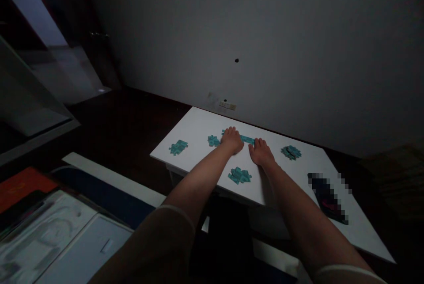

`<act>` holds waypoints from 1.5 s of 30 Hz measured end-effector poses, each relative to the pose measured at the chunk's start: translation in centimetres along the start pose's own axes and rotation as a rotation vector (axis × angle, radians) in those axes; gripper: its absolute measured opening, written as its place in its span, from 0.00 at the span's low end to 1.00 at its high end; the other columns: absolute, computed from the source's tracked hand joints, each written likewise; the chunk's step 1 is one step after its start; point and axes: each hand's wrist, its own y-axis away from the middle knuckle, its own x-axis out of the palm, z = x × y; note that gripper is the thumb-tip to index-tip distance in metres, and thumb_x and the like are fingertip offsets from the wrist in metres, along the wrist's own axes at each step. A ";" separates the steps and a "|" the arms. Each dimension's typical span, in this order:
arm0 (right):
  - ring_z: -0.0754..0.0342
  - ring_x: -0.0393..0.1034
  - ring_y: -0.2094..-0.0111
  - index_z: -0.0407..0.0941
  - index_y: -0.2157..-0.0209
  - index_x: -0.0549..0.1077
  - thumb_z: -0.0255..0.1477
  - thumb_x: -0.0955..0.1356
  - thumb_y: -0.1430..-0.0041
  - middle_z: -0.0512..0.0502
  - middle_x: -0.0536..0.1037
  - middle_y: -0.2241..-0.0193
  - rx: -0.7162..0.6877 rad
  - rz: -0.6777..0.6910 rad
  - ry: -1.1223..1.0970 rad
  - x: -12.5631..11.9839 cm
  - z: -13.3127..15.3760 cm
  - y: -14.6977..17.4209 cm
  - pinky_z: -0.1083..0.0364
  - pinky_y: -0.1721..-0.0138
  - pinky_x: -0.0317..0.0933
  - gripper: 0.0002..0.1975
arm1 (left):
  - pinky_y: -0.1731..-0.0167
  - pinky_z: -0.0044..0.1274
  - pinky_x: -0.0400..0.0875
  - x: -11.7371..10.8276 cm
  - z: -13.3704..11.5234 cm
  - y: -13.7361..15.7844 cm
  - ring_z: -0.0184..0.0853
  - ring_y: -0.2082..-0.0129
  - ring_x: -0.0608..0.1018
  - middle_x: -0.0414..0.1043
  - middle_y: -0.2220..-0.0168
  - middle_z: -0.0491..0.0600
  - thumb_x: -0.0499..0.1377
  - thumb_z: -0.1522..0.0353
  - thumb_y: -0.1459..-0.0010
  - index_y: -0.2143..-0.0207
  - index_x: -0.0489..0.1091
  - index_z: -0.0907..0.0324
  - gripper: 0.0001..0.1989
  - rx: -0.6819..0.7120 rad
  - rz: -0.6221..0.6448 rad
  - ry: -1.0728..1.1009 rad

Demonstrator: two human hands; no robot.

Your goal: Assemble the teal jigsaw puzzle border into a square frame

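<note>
A narrow strip of joined teal jigsaw pieces [247, 139] lies on the white table [205, 118]. My left hand [232, 141] covers its left part, fingers bent over the far side and thumb toward the near edge. At the right end, my right hand [261, 151] has its fingertips on the strip and its thumb at the near side. Both hands hide the parts beneath them. Close to my left hand sits a small group of teal pieces [213, 141]. Nearer to me, between my forearms, is a pile of jigsaw pieces [240, 176].
More jigsaw pieces lie at the table's left [178, 147] and right [291, 152]. A dark flat object [327, 200], partly pixelated, rests on the right side. Behind the table stands a grey wall [281, 54] with a socket strip [228, 106]. Boxes [79, 248] fill the lower left.
</note>
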 end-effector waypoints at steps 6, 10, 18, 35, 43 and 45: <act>0.22 0.58 0.07 0.24 0.09 0.63 0.38 0.55 0.06 0.13 0.63 0.08 -0.001 -0.029 -0.053 0.7 0.1 -0.4 0.31 0.10 0.58 0.41 | 0.02 0.46 0.48 -4.5 8.1 10.9 0.56 0.01 0.54 0.53 0.02 0.57 0.63 0.55 0.14 0.05 0.60 0.58 0.45 -0.129 -0.269 -0.130; 0.21 0.62 0.09 0.30 0.10 0.68 0.38 0.57 0.07 0.12 0.67 0.11 -0.002 -0.065 -0.060 0.7 0.1 -0.1 0.28 0.12 0.57 0.38 | 0.05 0.50 0.54 -7.6 16.1 18.0 0.70 0.04 0.60 0.55 0.05 0.77 0.70 0.54 0.19 0.08 0.60 0.74 0.51 -0.484 -0.276 -0.197; 0.27 0.70 0.19 0.28 0.19 0.76 0.31 0.63 0.07 0.06 0.76 0.19 -0.068 -0.189 -0.024 -0.8 0.8 1.8 0.36 0.22 0.60 0.29 | 0.13 0.43 0.69 -8.3 19.3 19.7 0.63 0.14 0.77 0.77 0.15 0.69 0.74 0.54 0.22 0.26 0.85 0.61 0.31 -0.450 -0.335 -0.159; 0.35 0.84 0.38 0.47 0.39 0.89 0.24 0.66 0.12 0.30 0.92 0.40 -0.119 -0.276 -0.039 -0.4 1.4 2.5 0.45 0.34 0.71 0.18 | 0.26 0.39 0.79 -7.4 13.5 12.3 0.59 0.24 0.85 0.89 0.27 0.65 0.72 0.56 0.22 0.29 0.88 0.58 0.26 -0.368 -0.460 -0.030; 0.33 0.86 0.37 0.48 0.41 0.90 0.23 0.67 0.13 0.31 0.92 0.42 -0.113 -0.290 -0.059 0.3 1.1 2.2 0.41 0.32 0.75 0.18 | 0.32 0.40 0.82 -4.2 7.6 2.7 0.60 0.27 0.88 0.91 0.30 0.67 0.72 0.57 0.22 0.32 0.90 0.57 0.23 -0.404 -0.306 -0.006; 0.33 0.86 0.36 0.48 0.40 0.90 0.23 0.67 0.13 0.30 0.92 0.41 -0.109 -0.282 -0.070 0.4 1.0 2.1 0.40 0.31 0.75 0.18 | 0.31 0.41 0.81 -3.6 7.3 1.6 0.60 0.26 0.87 0.91 0.30 0.66 0.72 0.56 0.22 0.33 0.90 0.55 0.22 -0.413 -0.286 -0.016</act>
